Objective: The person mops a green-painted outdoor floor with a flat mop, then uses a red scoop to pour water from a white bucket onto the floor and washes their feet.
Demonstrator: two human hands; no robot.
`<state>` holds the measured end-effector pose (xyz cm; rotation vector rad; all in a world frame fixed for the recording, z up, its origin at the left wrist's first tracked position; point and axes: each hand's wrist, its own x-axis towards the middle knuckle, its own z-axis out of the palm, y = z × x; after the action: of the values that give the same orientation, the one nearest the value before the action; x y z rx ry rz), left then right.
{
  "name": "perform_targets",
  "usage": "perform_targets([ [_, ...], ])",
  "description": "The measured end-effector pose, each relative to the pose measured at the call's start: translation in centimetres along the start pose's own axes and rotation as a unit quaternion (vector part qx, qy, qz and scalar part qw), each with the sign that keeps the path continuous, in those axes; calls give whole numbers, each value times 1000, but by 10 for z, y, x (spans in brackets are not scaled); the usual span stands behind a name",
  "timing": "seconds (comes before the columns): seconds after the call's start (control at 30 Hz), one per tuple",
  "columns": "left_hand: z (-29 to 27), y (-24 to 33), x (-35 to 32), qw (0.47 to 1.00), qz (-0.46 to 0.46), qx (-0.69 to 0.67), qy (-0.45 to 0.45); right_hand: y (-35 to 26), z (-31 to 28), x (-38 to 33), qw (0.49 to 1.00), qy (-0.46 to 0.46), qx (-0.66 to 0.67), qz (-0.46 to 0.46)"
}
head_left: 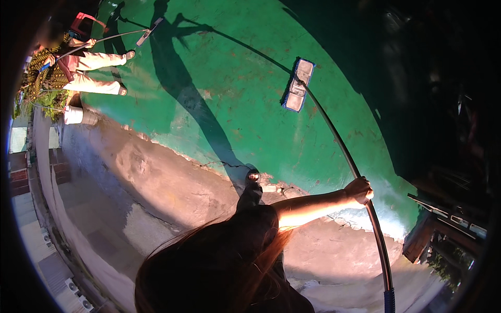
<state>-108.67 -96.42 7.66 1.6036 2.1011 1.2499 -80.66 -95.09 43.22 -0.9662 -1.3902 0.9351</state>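
My left hand (pixel 359 191) is closed round the dark pole of a flat mop, its bare forearm reaching across to the right. From there the mop pole (pixel 336 136) runs forward to the mop head (pixel 298 86), a pale rectangular plate with blue fringe lying on the green floor (pixel 250 120). Towards the lower edge the pole ends in a blue grip (pixel 389 301), cut off by the picture's rim. My right hand is out of the picture. One of my feet (pixel 253 177) shows at the border of the green surface.
At the far left another person (pixel 96 61) holds a second flat mop (pixel 150 31). A white bucket (pixel 73 115) and a red chair (pixel 83 23) stand near them. A broken edge separates the green floor from bare concrete (pixel 172 180). Wooden framing (pixel 420 239) lies at the right.
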Motion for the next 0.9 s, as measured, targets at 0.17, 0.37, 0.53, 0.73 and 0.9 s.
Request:
perform_targets([
  [0.17, -50, -28, -24, 994, -68, 14, -90, 15, 9, 8, 995, 32, 63, 71],
  [0.37, -148, -156, -128, 970, -182, 139, -79, 114, 97, -66, 914, -247, 189, 260],
  [0.53, -245, -247, -270, 885, -367, 278, -73, 161, 233, -203, 876, -277, 187, 348],
  [0.73, -273, -267, -388, 739, -536, 382, -141, 176, 244, -313, 817, -411, 230, 332],
  [0.9, -214, -211, -404, 761, -441, 417, -228, 178, 153, -284, 830, -405, 228, 308],
])
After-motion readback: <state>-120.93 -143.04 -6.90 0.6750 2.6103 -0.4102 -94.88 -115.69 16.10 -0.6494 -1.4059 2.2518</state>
